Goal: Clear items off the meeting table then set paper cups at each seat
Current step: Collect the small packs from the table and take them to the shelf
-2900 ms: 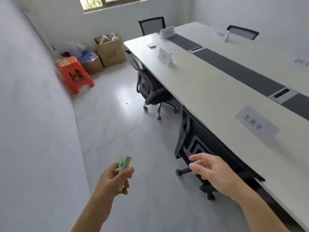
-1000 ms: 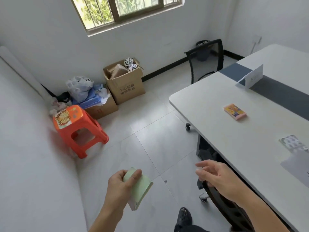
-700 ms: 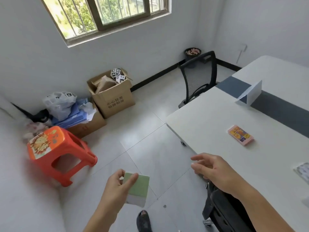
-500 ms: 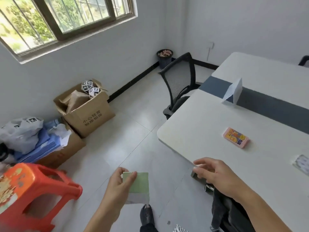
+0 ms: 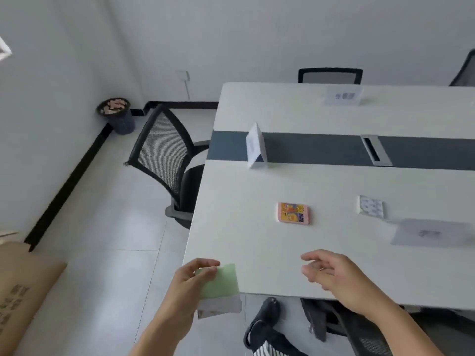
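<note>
My left hand (image 5: 186, 280) grips a thin green-and-white packet (image 5: 222, 285) at the near corner of the white meeting table (image 5: 257, 247). My right hand (image 5: 331, 272) hovers open over the table's near edge, holding nothing. A small pink-edged orange card pack (image 5: 293, 212) lies on the table ahead of my hands. To its right lies a small white printed packet (image 5: 371, 206). Folded white name cards stand on the table: one (image 5: 254, 146) on the dark centre strip, one (image 5: 343, 95) at the far side, one (image 5: 429, 232) at the right.
A black mesh chair (image 5: 167, 160) stands at the table's left end, another (image 5: 330, 75) at the far side, and one (image 5: 359, 327) under the near edge by my right arm. A waste bin (image 5: 117, 115) sits in the corner. A cardboard box (image 5: 20, 286) is at lower left.
My view has swung right from the window, boxes and orange stool to face the table end-on. Both hands now reach over the table's near corner, the left still holding the green packet.
</note>
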Demonstrator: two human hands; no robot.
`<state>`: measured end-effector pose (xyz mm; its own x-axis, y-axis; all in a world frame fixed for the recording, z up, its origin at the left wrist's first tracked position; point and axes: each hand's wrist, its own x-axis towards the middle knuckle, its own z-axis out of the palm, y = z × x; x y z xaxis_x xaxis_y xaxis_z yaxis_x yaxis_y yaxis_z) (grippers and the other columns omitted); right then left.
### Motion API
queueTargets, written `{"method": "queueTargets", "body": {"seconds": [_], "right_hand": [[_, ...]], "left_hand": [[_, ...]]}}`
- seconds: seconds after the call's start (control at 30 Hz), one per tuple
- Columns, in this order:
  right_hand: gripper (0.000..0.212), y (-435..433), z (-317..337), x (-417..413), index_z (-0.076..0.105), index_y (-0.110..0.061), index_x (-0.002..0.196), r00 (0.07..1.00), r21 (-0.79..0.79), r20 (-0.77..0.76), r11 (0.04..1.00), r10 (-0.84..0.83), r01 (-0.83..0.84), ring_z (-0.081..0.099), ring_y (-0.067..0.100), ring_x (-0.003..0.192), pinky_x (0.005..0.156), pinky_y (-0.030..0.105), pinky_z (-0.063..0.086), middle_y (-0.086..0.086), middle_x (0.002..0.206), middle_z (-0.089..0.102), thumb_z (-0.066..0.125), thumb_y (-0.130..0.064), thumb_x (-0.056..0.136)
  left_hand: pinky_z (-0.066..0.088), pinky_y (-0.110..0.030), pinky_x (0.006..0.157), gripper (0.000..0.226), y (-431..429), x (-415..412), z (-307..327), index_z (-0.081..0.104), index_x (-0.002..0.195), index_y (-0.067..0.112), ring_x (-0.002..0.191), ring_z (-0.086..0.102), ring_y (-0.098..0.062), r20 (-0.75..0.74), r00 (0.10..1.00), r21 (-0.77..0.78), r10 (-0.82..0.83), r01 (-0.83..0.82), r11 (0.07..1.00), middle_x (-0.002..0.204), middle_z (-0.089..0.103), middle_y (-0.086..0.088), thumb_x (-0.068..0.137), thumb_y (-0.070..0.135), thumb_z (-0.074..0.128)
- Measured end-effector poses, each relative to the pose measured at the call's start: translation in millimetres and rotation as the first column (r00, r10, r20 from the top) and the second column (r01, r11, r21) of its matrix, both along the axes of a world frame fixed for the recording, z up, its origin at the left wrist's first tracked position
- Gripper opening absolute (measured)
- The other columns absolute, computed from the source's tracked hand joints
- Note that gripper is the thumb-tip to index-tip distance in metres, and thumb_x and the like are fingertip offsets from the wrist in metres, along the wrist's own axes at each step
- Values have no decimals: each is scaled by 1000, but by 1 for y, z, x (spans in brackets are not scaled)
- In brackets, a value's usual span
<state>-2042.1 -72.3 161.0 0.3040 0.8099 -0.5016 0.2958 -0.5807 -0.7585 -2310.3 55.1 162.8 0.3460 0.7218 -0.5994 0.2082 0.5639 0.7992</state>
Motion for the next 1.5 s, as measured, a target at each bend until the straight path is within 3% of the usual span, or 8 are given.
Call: {"method": "queueTargets", "body": {"seconds": [0.17, 0.43, 0.7, 0.83, 0.93, 1.1, 1.37, 1.5], "right_hand": [[22, 35, -26, 46, 65, -34, 108, 989, -14, -54, 991, -134, 134, 68, 10, 93, 81, 25, 48, -5, 99, 70, 67, -39, 87], [21, 98, -77, 145, 66, -22, 107, 944, -52, -57, 946, -324, 321, 69, 19, 91, 79, 33, 50, 4, 96, 72, 66, -32, 89], [44, 123, -137, 292, 51, -8, 132, 572, 18, 404, 632, -714, 775, 50, 39, 121, 97, 40, 42, 21, 133, 52, 56, -25, 91], [50, 133, -169, 332, 42, -2, 132, 622, -263, 527, 584, -579, 768, 42, 45, 125, 99, 44, 40, 28, 133, 46, 52, -28, 90], [51, 139, -177, 339, 44, -4, 127, 627, -296, 600, 590, -497, 751, 48, 44, 118, 97, 43, 41, 27, 128, 50, 60, -29, 85], [63, 142, -182, 337, 48, -4, 125, 607, -274, 539, 560, -584, 782, 57, 39, 115, 91, 39, 47, 20, 125, 60, 77, -34, 76], [34, 170, -159, 314, 61, -14, 115, 485, -7, 379, 521, -789, 853, 59, 34, 111, 90, 38, 48, 9, 124, 63, 40, -8, 89], [15, 202, -121, 274, 59, -16, 100, 624, 158, 85, 629, -777, 762, 62, 31, 92, 58, 28, 51, 9, 101, 60, 44, -16, 95]], "left_hand": [[49, -38, 57, 13, 47, 62, -11, 65, 75, 16, 64, 52, -24, -39, 991, -64, -131, 128, 990, 80, 55, -9, 87, 14, 62], [46, -28, 48, 13, 100, 154, -24, 62, 73, 16, 55, 52, -20, -155, 942, -166, -296, 271, 948, 75, 53, -8, 75, 25, 73], [48, -31, 53, 26, 134, 222, -42, 65, 80, 16, 62, 57, -24, -218, 857, -261, -468, 411, 874, 80, 58, -8, 68, 37, 69], [51, -35, 54, 15, 148, 239, -48, 65, 81, 15, 62, 57, -26, -251, 846, -256, -471, 411, 875, 79, 59, -9, 81, 29, 71], [51, -35, 53, 13, 155, 240, -50, 65, 85, 11, 63, 57, -27, -248, 851, -274, -463, 397, 876, 80, 58, -11, 87, 24, 65], [51, -36, 55, 22, 165, 238, -52, 65, 86, 10, 63, 58, -27, -233, 862, -306, -451, 375, 875, 78, 59, -10, 75, 27, 74], [49, -31, 49, 10, 176, 224, -51, 65, 82, 14, 61, 55, -25, -211, 892, -275, -400, 338, 900, 78, 57, -9, 87, 22, 65], [51, -35, 56, 11, 182, 206, -51, 66, 83, 13, 64, 55, -27, -209, 909, -275, -361, 300, 913, 80, 56, -10, 86, 23, 65]]}}
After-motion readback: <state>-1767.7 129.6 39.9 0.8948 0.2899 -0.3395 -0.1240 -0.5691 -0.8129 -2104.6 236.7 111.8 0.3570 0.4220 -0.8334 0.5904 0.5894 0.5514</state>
